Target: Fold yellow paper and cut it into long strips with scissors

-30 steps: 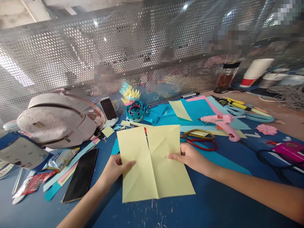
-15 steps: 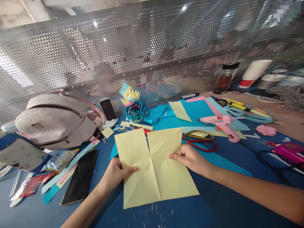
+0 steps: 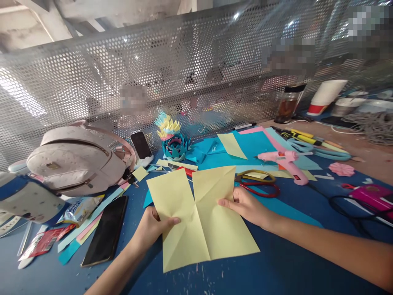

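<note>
Perforated screen: (image 3: pixel 184 90) spans the whole background, grey metal, people blurred behind it.
Blue table: (image 3: pixel 233 278) under everything, small scraps near the front.
Backpack: (image 3: pixel 70 159) pale pink, far left, well apart from both hands.
Yellow sheet: (image 3: pixel 211 233) front centre, held up off the table between the two hands, near edge tipped toward the wearer. Looks near square, so no clear long axis; its centre line points away from the wearer.
Glue gun: (image 3: pixel 287 159) pink, beyond and to the right of the right hand, nozzle pointing left.
Left hand: (image 3: pixel 156 225) closed on the sheet's left edge, thumb flat on top, fingers mostly hidden behind. Grips lower than the other.
Right hand: (image 3: pixel 247 205) closed on the right edge, thumb on top, fingers tucked behind. Sheet lies to its left.
Scissors: (image 3: pixel 260 181) on table just past the right hand, much the nearer hand; handles toward the right, blade tips hidden behind the sheet.
Slit: far edge to about mid-sheet, crease carrying on to near edge. Thumbs sit either side, roughly equally near, neither touching it.
</note>
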